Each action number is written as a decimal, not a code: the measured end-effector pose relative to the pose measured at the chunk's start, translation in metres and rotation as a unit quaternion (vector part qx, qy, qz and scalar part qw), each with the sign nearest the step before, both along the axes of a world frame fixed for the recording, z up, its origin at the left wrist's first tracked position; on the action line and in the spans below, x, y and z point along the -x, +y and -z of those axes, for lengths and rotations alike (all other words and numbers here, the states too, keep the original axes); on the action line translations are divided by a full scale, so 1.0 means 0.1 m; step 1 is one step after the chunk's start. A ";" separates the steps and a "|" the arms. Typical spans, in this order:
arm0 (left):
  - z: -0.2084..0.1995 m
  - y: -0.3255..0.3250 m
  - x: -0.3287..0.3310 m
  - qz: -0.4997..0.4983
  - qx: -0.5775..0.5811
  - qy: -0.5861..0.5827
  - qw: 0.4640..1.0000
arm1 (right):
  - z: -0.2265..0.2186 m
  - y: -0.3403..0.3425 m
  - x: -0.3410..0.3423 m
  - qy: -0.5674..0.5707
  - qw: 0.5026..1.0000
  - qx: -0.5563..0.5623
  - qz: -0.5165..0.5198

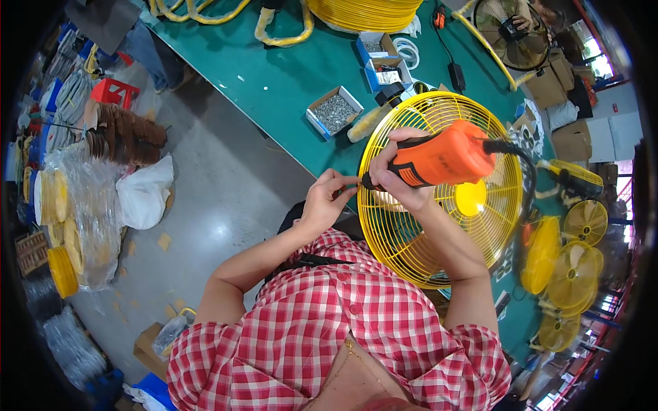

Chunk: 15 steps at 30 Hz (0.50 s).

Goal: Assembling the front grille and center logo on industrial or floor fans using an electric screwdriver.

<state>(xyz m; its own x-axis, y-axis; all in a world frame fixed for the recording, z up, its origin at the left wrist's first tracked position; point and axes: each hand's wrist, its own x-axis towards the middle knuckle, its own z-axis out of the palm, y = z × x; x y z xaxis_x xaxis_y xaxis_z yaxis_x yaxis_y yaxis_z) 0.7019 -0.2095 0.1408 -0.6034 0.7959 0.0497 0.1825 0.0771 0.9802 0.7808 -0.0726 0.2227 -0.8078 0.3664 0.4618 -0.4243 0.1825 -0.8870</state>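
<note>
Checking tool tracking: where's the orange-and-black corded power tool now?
Head view, right of centre: the tool is in the right hand, over the round yellow wire fan guard, black tip at the guard's left rim, beside the left hand.

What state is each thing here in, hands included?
Orange power tool, held; running or not unclear
Right hand, wrapped around the tool
Left hand, at the tool's tip; grip unclear
Yellow fan cage, centre disc fitted
Small-parts box, open, filled
White tubing, coiled

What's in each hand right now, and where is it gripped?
The right hand grips the orange power tool around its body, near the black nose. The left hand is at the nose's tip; whether it holds anything cannot be told.
</note>
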 end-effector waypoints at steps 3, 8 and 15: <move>0.16 -0.03 0.02 0.073 0.124 -0.022 0.989 | 0.03 -0.04 -0.02 0.012 0.999 -0.013 0.048; 0.60 0.03 -0.12 0.189 0.105 -0.144 0.966 | 0.08 -0.12 -0.07 -0.008 0.996 -0.053 0.072; 0.47 0.02 -0.13 0.205 0.109 -0.198 0.952 | 0.03 -0.29 -0.07 0.007 0.992 -0.059 0.111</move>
